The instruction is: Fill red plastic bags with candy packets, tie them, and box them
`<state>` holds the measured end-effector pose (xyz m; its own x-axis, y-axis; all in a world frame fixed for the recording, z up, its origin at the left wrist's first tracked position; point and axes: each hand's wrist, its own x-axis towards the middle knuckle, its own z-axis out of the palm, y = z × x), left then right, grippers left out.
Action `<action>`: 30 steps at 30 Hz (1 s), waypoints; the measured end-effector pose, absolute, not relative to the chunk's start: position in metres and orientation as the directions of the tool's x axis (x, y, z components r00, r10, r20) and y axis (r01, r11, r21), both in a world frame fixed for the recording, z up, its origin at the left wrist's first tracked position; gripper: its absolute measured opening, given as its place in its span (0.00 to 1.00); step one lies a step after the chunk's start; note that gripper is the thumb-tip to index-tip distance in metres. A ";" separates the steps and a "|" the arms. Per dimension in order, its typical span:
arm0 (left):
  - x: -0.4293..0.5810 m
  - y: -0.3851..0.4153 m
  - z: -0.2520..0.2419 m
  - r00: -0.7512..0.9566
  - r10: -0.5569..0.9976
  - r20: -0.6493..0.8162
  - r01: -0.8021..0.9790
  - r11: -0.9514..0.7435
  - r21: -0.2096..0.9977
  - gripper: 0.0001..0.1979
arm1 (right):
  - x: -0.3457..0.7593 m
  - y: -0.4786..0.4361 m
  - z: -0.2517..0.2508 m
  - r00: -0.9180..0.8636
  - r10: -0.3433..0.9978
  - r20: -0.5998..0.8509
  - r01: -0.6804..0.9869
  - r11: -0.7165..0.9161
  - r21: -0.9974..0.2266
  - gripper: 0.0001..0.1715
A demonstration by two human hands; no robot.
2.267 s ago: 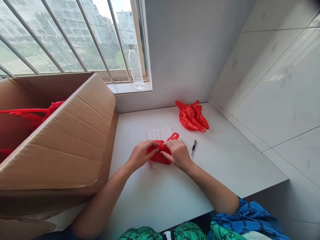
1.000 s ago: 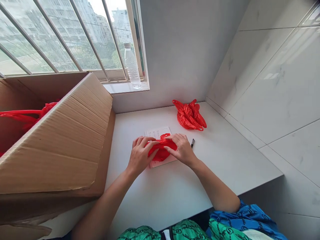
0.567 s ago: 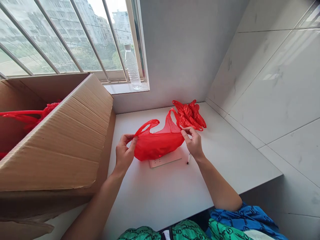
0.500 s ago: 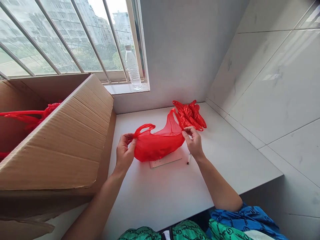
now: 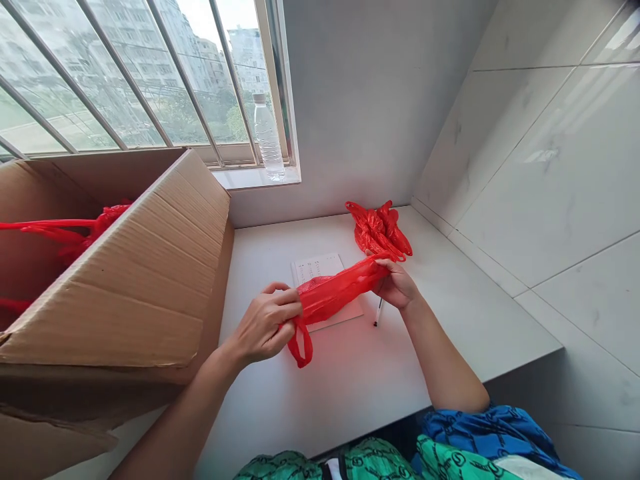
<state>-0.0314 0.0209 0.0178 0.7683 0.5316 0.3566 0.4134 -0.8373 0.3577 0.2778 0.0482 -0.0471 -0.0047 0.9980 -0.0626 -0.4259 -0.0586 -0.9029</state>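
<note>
A red plastic bag (image 5: 340, 291) is stretched between my two hands above the table, gathered into a narrow band. My left hand (image 5: 270, 323) is closed around its left end, and a handle loop dangles below those fingers. At the upper right end, my right hand (image 5: 397, 283) grips the bag between thumb and fingers. Under the bag lies an open notebook (image 5: 315, 267) with handwritten marks, partly covered. A pen (image 5: 378, 312) rests on the table just below my right hand. Behind that hand sits a heap of crumpled red plastic bags (image 5: 380, 227).
A large cardboard box (image 5: 125, 287) stands at the left with more red bags (image 5: 97, 230) inside. On the windowsill is a clear water bottle (image 5: 269, 140). The white table (image 5: 345, 387) meets a grey wall behind and a tiled wall at the right.
The bag was spread wide with both handles up; now it is pulled into a narrow slanting band. My left hand has moved right and down and turned over, uncovering more of the notebook.
</note>
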 end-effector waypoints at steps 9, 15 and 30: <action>-0.015 0.015 0.005 0.718 0.665 0.204 0.590 -0.738 0.327 0.22 | 0.289 0.044 -0.042 -0.180 0.982 -0.049 -0.507 -0.135 -0.851 0.23; -0.012 0.018 -0.026 0.530 0.807 0.261 0.816 -0.569 0.103 0.09 | 0.283 0.054 -0.054 -0.041 0.992 -0.122 -0.526 -0.125 -0.841 0.20; 0.003 0.029 -0.023 0.650 0.730 0.211 0.745 -0.667 0.014 0.10 | 0.202 0.011 -0.032 -0.489 0.754 0.439 0.718 0.634 -0.288 0.10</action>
